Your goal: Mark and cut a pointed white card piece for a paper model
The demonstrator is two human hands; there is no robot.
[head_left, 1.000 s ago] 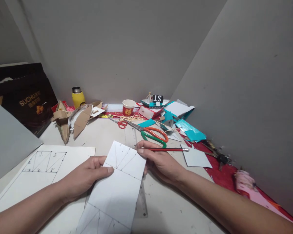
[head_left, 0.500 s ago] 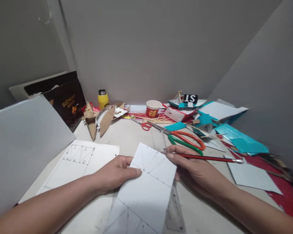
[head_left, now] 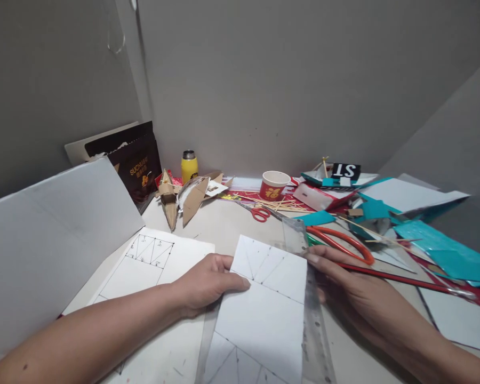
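My left hand [head_left: 210, 285] pinches the left edge of a white card [head_left: 260, 314], thumb on top. Pencil lines and dots form slanted, triangle-like marks on its upper and lower parts. My right hand [head_left: 348, 288] is closed at the right, with a red-and-black pencil [head_left: 400, 278] held in it, pointing right. Its fingertips also grip a clear plastic ruler [head_left: 317, 330], which shows behind the card and overlaps the scissors. Large scissors with orange and green handles [head_left: 344, 238] lie just beyond this hand. To the left rests a white sheet [head_left: 136, 285] with a drawn truss-like pattern.
A white board [head_left: 60, 256] stands at the left, near a dark box [head_left: 138, 173]. Along the back are a yellow bottle [head_left: 189, 168], cardboard pieces [head_left: 196, 201], a red paper cup [head_left: 275, 185], small red scissors [head_left: 260, 214] and thin sticks [head_left: 280, 205]. Teal scraps [head_left: 444, 240] pile up at right.
The view has turned left, so things sit further right. The clear ruler, which lay flat beneath, is now raised behind the card in my right fingers. The card stays in my left hand.
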